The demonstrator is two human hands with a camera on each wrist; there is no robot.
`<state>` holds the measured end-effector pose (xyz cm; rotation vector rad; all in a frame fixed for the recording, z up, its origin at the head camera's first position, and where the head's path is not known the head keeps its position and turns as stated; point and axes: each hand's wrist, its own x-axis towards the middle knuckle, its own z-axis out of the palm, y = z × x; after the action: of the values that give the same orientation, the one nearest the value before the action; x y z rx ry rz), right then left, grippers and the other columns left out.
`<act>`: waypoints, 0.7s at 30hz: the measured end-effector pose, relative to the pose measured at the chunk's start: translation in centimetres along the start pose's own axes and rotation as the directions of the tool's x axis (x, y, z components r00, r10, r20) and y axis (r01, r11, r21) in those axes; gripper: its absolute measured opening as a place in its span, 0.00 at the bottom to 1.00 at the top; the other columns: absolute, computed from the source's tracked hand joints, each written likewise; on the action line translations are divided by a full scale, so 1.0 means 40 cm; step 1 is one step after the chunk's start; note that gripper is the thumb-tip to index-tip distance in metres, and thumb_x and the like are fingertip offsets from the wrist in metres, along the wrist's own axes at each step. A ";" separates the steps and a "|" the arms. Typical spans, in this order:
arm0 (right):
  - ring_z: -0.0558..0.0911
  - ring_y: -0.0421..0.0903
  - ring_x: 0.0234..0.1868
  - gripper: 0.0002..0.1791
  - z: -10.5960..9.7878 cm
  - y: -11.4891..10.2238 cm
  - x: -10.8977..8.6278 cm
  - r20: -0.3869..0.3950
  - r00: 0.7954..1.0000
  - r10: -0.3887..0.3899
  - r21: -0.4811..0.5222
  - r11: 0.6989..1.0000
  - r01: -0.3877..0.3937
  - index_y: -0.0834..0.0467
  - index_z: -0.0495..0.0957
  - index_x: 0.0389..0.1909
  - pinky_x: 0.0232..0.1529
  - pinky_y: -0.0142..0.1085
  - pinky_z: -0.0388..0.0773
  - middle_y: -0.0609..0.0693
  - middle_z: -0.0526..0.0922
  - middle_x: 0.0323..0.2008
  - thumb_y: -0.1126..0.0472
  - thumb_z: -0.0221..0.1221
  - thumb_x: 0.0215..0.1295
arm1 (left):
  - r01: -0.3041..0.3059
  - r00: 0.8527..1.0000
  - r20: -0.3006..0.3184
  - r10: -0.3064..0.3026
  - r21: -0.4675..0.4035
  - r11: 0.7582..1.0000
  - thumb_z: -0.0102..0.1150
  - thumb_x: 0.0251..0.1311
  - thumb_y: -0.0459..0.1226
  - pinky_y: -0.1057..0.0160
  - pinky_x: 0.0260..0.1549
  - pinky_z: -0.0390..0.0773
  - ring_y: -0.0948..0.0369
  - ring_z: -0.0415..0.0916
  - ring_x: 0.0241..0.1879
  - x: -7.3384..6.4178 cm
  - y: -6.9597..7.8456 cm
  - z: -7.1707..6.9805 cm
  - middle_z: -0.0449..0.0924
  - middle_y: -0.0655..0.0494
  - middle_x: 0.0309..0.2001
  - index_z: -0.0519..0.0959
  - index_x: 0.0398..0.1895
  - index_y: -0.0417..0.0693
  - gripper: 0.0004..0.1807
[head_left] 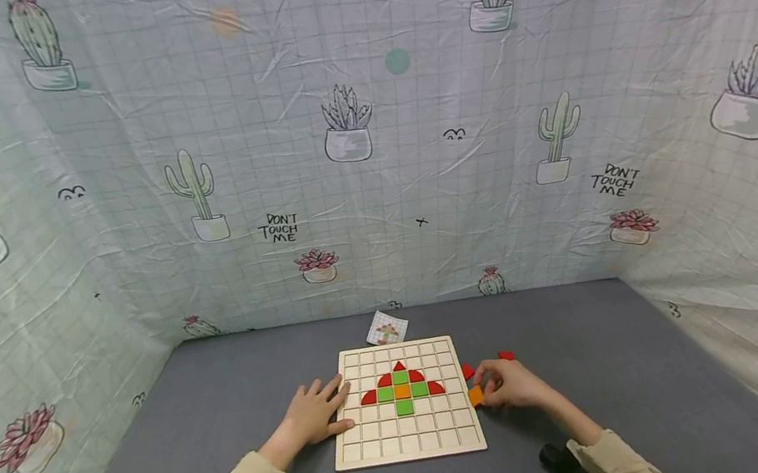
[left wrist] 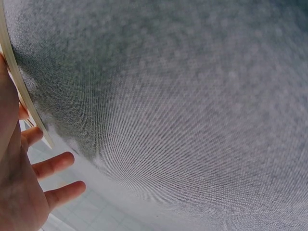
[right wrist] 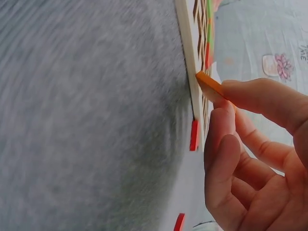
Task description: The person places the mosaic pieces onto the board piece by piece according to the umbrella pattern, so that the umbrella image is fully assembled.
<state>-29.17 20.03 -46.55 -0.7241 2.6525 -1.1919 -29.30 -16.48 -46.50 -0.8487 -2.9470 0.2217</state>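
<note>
A square wooden grid board (head_left: 379, 450) lies on the grey table. In its middle, red curved pieces (head_left: 436, 388), a red triangle (head_left: 399, 366) and green squares (head_left: 405, 407) surround an orange square (head_left: 402, 391). My left hand (head_left: 314, 413) rests on the board's left edge, fingers spread; in the left wrist view the fingers (left wrist: 53, 166) reach past the rim. Beside the right edge, my right hand (head_left: 512, 384) pinches an orange tile (right wrist: 210, 85) between thumb and fingertips. The tile is tilted and overlaps the board's side in the right wrist view.
Two loose red pieces lie right of the board: one red piece (head_left: 467, 371) close to its edge, another red piece (head_left: 506, 354) beyond the right hand. A small printed card (head_left: 386, 327) lies behind the board. Near the right sleeve is a black object (head_left: 557, 459). Patterned cloth (head_left: 375, 212) hangs around the table.
</note>
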 end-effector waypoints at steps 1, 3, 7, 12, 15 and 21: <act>0.75 0.43 0.16 0.12 0.001 -0.003 0.002 0.002 1.000 -0.004 0.004 1.000 0.004 0.66 0.73 0.36 0.17 0.30 0.72 0.55 0.80 0.20 0.68 0.61 0.50 | 0.001 1.000 0.001 -0.001 -0.003 1.000 0.47 0.57 0.57 0.43 0.50 0.66 0.45 0.64 0.57 0.000 0.000 0.000 0.64 0.48 0.62 0.64 0.62 0.47 0.34; 0.75 0.43 0.16 0.12 0.004 -0.011 0.006 0.006 1.000 -0.008 0.011 1.000 0.008 0.67 0.73 0.36 0.17 0.30 0.72 0.56 0.80 0.20 0.67 0.61 0.50 | 0.001 1.000 0.003 -0.001 -0.004 1.000 0.47 0.57 0.57 0.43 0.50 0.66 0.45 0.64 0.58 0.000 -0.001 0.002 0.64 0.48 0.62 0.64 0.62 0.47 0.34; 0.74 0.42 0.16 0.13 0.013 -0.030 0.015 0.017 1.000 0.002 0.030 1.000 -0.002 0.67 0.73 0.36 0.17 0.30 0.71 0.57 0.80 0.21 0.67 0.62 0.50 | -0.001 1.000 0.000 0.001 -0.003 1.000 0.47 0.57 0.57 0.43 0.50 0.66 0.45 0.64 0.57 0.001 -0.002 0.004 0.64 0.48 0.62 0.64 0.62 0.47 0.34; 0.72 0.39 0.16 0.13 0.029 -0.049 0.027 0.024 1.000 -0.013 0.026 1.000 0.012 0.67 0.73 0.36 0.15 0.29 0.69 0.57 0.81 0.21 0.68 0.62 0.49 | 0.002 1.000 0.004 -0.002 0.007 1.000 0.46 0.57 0.58 0.44 0.50 0.66 0.45 0.64 0.58 0.003 -0.004 0.011 0.63 0.49 0.63 0.63 0.63 0.48 0.35; 0.72 0.40 0.16 0.12 0.039 -0.058 0.032 0.033 0.999 -0.026 0.033 0.999 0.025 0.66 0.74 0.35 0.15 0.29 0.68 0.58 0.81 0.21 0.69 0.62 0.48 | 0.002 1.000 0.007 -0.002 0.006 1.000 0.45 0.57 0.58 0.43 0.51 0.65 0.45 0.63 0.58 0.004 -0.004 0.011 0.63 0.49 0.63 0.63 0.63 0.48 0.35; 0.73 0.41 0.15 0.12 0.060 -0.070 0.048 0.052 0.998 -0.026 0.046 0.999 0.024 0.64 0.75 0.36 0.15 0.28 0.69 0.57 0.81 0.22 0.68 0.61 0.47 | 0.003 1.000 0.005 -0.003 -0.006 1.000 0.46 0.57 0.57 0.43 0.50 0.65 0.45 0.63 0.58 0.003 -0.003 0.010 0.63 0.48 0.63 0.64 0.63 0.47 0.34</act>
<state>-29.03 15.92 -45.98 -0.7722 2.5726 -1.2176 -29.52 -16.56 -46.86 -0.8456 -2.9554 0.2152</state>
